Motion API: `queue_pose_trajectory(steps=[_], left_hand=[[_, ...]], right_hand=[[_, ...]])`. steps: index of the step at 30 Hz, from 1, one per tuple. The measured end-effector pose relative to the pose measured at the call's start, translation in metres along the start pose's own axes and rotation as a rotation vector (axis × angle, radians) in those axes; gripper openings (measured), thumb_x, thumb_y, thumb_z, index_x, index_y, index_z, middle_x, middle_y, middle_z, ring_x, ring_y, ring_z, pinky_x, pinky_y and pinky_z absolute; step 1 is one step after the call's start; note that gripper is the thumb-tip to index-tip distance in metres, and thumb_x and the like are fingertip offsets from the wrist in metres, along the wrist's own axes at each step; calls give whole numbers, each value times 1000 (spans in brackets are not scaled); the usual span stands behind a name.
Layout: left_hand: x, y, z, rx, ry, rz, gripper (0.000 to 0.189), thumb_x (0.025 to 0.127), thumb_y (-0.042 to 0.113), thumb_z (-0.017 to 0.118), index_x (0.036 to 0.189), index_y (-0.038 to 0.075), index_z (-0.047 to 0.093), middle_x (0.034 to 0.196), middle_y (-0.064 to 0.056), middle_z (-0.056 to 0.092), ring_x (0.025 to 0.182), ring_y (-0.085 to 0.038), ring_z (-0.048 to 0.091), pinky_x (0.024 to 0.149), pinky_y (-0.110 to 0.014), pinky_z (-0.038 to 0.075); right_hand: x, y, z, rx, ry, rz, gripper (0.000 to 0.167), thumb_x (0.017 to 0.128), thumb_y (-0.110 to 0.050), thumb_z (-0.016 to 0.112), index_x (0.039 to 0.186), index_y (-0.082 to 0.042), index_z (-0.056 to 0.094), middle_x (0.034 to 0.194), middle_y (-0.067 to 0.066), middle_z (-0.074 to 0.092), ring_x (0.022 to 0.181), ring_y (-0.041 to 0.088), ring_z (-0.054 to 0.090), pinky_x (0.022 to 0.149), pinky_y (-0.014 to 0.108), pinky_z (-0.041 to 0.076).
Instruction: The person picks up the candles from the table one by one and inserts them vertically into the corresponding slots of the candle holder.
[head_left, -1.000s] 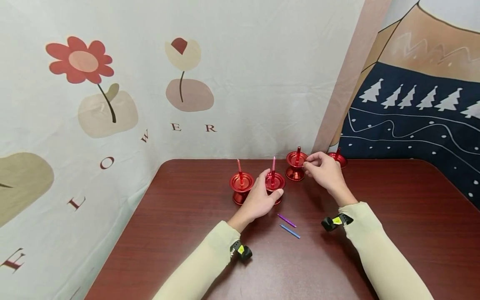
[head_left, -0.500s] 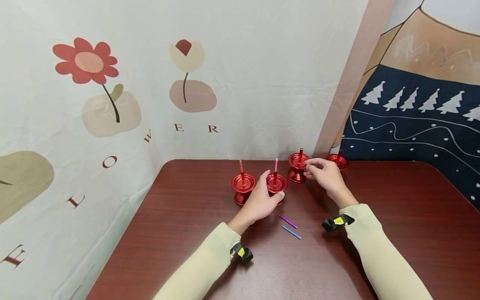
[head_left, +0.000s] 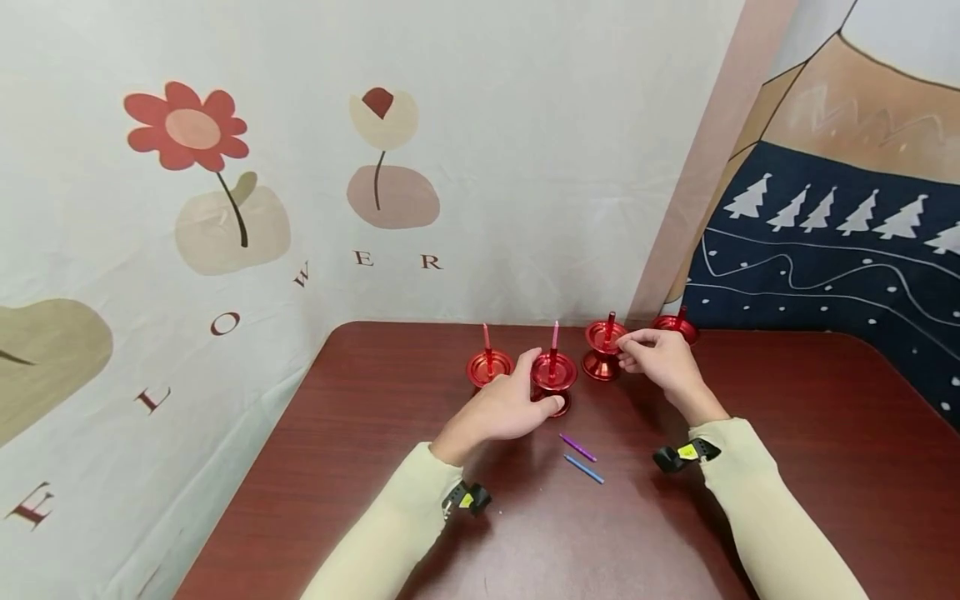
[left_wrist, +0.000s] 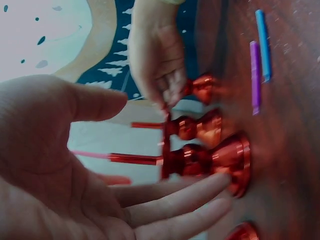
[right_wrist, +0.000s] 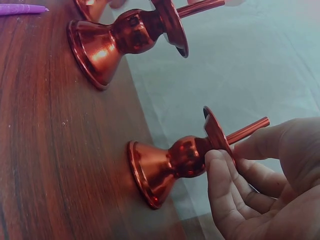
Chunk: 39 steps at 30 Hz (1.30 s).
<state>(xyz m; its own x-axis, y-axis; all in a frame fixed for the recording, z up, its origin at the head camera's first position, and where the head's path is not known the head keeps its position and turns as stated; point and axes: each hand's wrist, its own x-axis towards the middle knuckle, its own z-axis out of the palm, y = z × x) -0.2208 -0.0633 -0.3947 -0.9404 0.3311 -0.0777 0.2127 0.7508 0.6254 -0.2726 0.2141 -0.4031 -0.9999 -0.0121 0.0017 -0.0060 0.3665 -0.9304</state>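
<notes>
Right hand pinching a red holder by its rim
Left hand spread beside another holder; purple candle between hands, nearer the person.

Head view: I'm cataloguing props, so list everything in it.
Table: 1, red-brown, under the holders.
Holders: 4, red, towards the far edge.
Standing candles: 2, coral and pink, in left two holders.
Loose candles: 2, purple and blue, flat, before the holders.
Flower backdrop: 1, pale, behind and left.
Tree backdrop: 1, navy and tan, right.
Wrist cameras: 2, black, one per wrist.
Sleeves: 2, pale yellow, lower frame.
Left grip: 1, bare, beside second holder from left.
Right grip: 1, bare, pinching rim of third holder.
</notes>
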Motion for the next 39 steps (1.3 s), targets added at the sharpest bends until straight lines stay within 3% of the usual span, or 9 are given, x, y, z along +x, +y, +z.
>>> queue_pose_trajectory(steps=[4,7,10,14,22,26,30,34,39], left_hand=[[-22,24,-19,24,-6,33,62,100,45,74,149,11,57,101,-1,77,97,-21,71,91,-44,57],[-25,31,-17,14,3,87,45,100,41,75,132,10,68,95,6,77,90,-12,72,86,-37,57],[-25,35,-7,-34,2,158,39,101,37,74,129,10,72,106,3,80,98,-11,74,89,-33,58],[-21,38,6,-102,11,209,47,102,33,73,141,8,69,128,-4,77,115,-16,73,99,-33,57],[-15,40,25,-157,49,195,65,102,32,74,158,5,56,150,-10,66,125,-22,71,103,-37,58],[-13,47,36,-99,11,186,80,102,37,72,168,4,41,166,-13,52,146,-27,57,119,-47,47],[-6,52,46,-61,-42,185,91,104,41,70,174,5,26,178,-10,32,161,-29,36,127,-50,35],[7,53,52,-83,-45,208,92,103,38,70,174,2,24,179,-12,29,162,-28,34,128,-48,34],[46,30,72,-68,-5,300,88,105,37,68,173,1,26,177,-11,34,160,-23,38,126,-44,37]], right_hand=[[-5,2,-3,-25,-6,-9,32,110,-11,67,128,15,72,95,17,79,81,19,78,75,20,61],[-9,4,-4,-60,-8,-22,31,110,-11,67,126,15,73,97,21,79,81,22,79,73,20,62],[-14,5,-6,-90,-21,-39,29,110,-10,67,124,14,74,100,26,79,80,23,79,72,21,62],[-22,5,-10,-131,-41,-53,28,109,-9,67,122,14,74,100,27,79,81,27,79,70,23,63],[-37,3,-19,-185,-84,-101,25,107,-8,70,118,14,75,94,24,78,79,33,79,70,25,63],[-45,2,-23,-201,-97,-100,26,107,-9,70,118,14,75,92,22,78,78,33,79,70,25,64],[-51,4,-25,-194,-113,-111,24,107,-8,71,117,14,74,90,21,78,75,32,79,69,26,64],[-56,6,-26,-184,-136,-117,24,107,-7,71,116,15,74,88,18,78,74,30,78,68,27,64],[-60,6,-27,-178,-154,-116,24,107,-7,70,117,15,74,88,17,78,73,28,77,68,27,64]])
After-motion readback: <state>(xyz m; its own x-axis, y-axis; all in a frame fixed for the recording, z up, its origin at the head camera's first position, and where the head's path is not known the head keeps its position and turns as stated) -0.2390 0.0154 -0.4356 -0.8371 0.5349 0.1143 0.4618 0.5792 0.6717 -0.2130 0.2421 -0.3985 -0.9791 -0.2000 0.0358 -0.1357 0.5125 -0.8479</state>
